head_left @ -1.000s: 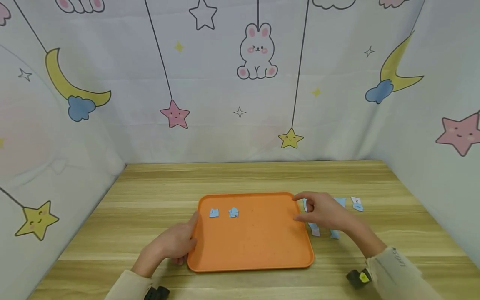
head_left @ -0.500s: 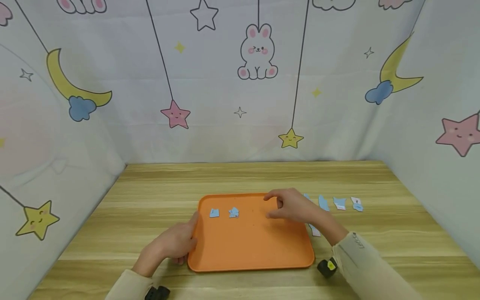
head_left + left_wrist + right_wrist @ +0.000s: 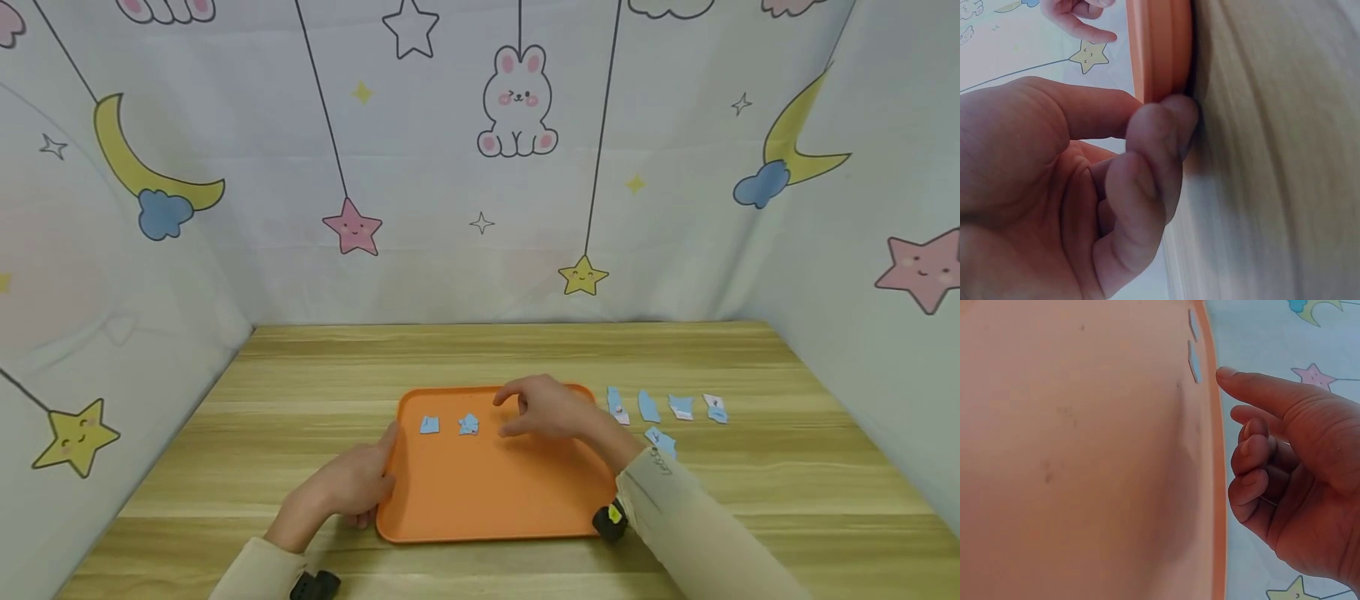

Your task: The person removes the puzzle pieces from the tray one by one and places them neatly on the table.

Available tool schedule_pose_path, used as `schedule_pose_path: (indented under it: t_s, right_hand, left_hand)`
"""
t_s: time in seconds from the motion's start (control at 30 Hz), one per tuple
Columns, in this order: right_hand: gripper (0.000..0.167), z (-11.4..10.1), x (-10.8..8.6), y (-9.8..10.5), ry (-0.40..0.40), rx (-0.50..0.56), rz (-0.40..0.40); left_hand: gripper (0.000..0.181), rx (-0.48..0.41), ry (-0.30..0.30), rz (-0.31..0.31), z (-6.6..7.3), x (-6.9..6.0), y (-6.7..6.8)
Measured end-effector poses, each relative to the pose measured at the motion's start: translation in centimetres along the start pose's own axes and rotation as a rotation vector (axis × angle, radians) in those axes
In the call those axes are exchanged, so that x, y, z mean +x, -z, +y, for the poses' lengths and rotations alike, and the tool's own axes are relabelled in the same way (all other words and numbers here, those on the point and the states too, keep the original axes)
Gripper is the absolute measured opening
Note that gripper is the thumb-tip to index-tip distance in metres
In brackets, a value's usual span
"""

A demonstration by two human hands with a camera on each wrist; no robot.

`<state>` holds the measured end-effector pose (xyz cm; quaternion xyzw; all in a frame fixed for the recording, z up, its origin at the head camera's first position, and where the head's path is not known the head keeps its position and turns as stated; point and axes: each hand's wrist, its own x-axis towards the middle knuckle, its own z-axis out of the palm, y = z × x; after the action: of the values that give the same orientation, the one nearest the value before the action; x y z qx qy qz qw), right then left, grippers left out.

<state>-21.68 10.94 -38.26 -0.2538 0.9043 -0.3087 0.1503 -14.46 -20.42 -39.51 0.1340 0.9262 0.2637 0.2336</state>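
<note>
My left hand (image 3: pixel 348 483) grips the left rim of an orange tray (image 3: pixel 502 500); the left wrist view shows thumb and fingers pinching its edge. Above the tray's upper right part hovers my right hand (image 3: pixel 551 408), thumb and index finger spread apart, the other fingers curled, nothing visible between them. To its left, two small light-blue pieces lie in the tray near the far rim: a squarish piece (image 3: pixel 429 425) and an irregular piece (image 3: pixel 468 425). In the right wrist view, the right hand (image 3: pixel 1297 462) shows no object in its fingers.
Several blue-and-white pieces lie on the wooden table (image 3: pixel 787 500) right of the tray, including one at the row's right end, a torn-looking piece (image 3: pixel 716 408). The right forearm covers part of that area. A patterned white curtain (image 3: pixel 420 292) stands behind the table and on both sides.
My right hand has moved left, from the tray's right rim beside the loose pieces to over the tray, uncovering pieces on the table. The left hand stays at the left rim.
</note>
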Motion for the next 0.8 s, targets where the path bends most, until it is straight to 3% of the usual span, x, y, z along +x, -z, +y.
schedule_pose_path:
  t_s: [0.27,0.57,0.8]
  right_hand:
    - [0.043,-0.6,1.8,-1.4,0.007,-0.009,-0.011]
    - [0.04,-0.9,3.0,-2.4,0.028,-0.013,-0.023]
    - [0.036,-0.9,3.4,-2.7,0.047,-0.019,-0.032]
  left_hand:
    - [0.078,-0.003,-0.027,-0.001,-0.5,0.2,-0.1]
    - [0.076,-0.009,0.017,0.053,1.3,-1.0,0.2]
    - [0.076,0.011,0.034,0.062,1.4,-0.9,0.1]
